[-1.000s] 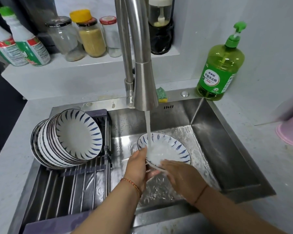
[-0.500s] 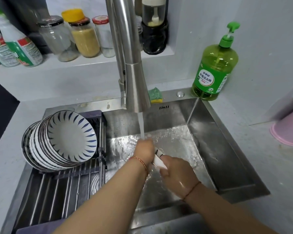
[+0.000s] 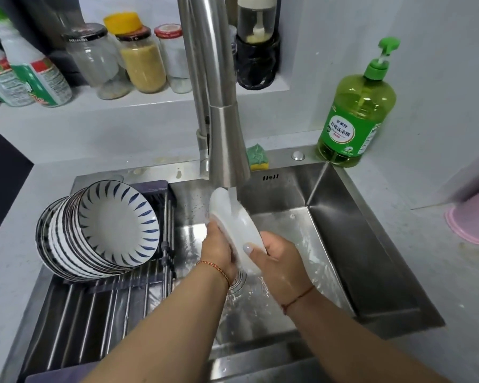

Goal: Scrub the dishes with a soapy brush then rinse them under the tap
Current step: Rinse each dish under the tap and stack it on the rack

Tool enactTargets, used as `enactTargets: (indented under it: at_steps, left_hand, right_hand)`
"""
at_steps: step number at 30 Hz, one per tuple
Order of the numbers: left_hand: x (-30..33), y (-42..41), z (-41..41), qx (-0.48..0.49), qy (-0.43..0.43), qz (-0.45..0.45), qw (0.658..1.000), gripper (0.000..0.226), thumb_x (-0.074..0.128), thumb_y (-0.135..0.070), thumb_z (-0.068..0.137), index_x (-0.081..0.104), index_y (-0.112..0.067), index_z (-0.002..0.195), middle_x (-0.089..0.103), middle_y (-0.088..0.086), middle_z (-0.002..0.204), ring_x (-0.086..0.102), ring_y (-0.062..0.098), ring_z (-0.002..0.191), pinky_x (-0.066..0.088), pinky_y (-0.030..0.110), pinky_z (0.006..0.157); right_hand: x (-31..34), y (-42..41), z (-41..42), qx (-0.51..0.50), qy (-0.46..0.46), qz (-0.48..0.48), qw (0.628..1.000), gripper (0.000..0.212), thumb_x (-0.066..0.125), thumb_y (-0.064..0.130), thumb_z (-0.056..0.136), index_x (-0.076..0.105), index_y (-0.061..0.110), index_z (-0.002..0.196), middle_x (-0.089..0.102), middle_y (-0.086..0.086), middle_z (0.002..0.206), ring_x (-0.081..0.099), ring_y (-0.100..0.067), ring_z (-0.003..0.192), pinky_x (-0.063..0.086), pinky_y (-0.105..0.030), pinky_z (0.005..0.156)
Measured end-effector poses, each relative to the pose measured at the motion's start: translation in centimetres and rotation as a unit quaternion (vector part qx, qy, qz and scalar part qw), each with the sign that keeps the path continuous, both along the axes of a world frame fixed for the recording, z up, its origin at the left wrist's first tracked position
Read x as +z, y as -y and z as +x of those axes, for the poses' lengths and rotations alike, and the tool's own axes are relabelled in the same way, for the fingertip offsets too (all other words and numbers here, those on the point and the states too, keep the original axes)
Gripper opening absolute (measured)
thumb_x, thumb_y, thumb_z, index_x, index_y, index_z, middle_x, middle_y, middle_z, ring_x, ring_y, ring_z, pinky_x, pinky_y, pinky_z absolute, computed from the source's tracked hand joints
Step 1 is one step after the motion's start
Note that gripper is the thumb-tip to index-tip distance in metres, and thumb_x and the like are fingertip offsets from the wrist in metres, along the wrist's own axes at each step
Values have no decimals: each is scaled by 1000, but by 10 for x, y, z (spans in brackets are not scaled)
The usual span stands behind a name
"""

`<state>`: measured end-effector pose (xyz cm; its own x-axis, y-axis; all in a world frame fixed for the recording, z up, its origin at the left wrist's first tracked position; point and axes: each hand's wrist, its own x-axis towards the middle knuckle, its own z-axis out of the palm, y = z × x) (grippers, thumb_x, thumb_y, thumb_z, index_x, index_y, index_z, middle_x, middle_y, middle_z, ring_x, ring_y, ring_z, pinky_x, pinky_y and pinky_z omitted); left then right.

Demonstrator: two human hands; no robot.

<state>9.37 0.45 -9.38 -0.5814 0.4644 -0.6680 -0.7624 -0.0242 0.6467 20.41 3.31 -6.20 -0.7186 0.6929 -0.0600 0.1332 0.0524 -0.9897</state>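
Tipped up on edge now, plate (image 3: 237,230) — white underside turned to the stream, where half a second back both hands huddled low over it. Left hand (image 3: 217,251) curled round the left rim, fingers tucked behind the dish; right hand (image 3: 278,257) gripping the lower right rim, thumb laid flat across the white back. Red cord on each wrist. Held above the drain, over the wet floor of the steel sink (image 3: 371,258), water splashing beneath. Just left, ribbed drying rack (image 3: 100,308) spanning the basin, carrying a stack of blue-striped bowls (image 3: 108,230) leaning on their sides, open faces toward the right. Straight above the plate, tap (image 3: 224,139) running, stream striking the upper part of the dish. Behind the spout, green-and-yellow sponge (image 3: 257,157) on the sink ledge. Far right corner, green soap bottle (image 3: 356,114) with pump. Near the right edge, pink cup (image 3: 473,219) upside down on the counter. Far shelf: glass jars (image 3: 122,59) and a pair of labelled bottles (image 3: 25,76) at far left.
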Motion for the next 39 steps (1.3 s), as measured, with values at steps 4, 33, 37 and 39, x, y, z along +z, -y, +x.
enactTargets:
  at_steps: [4,33,37,39]
  left_hand:
    - [-7,12,8,6,46,22,999,53,24,-52,101,60,-14,106,70,7,86,65,20,75,52,34,58]
    - [-1,59,-4,33,79,141,986,58,68,-27,75,56,-2,126,67,19,118,65,34,106,56,51,79]
    - [-13,66,1,60,72,23,995,45,71,-22,82,59,2,117,70,17,108,73,24,77,58,33,52]
    - [-19,67,1,42,42,-44,997,52,75,-26,80,56,1,122,66,16,118,70,28,91,60,38,61]
  right_hand:
    - [-3,-8,-8,-40,-40,-128,990,14,63,19,77,70,16,89,73,-6,86,67,-20,80,55,-38,73]
    - [-28,-14,-19,-86,-190,-562,800,50,41,35,94,46,10,137,55,-16,132,55,-33,114,59,-45,70]
    - [-29,-17,-11,-109,-157,-542,818,51,54,29,87,48,10,134,60,-17,126,59,-35,109,58,-48,70]
    - [-28,-16,-6,-124,-120,-495,852,46,62,23,83,54,11,127,63,-16,121,61,-36,107,54,-53,81]
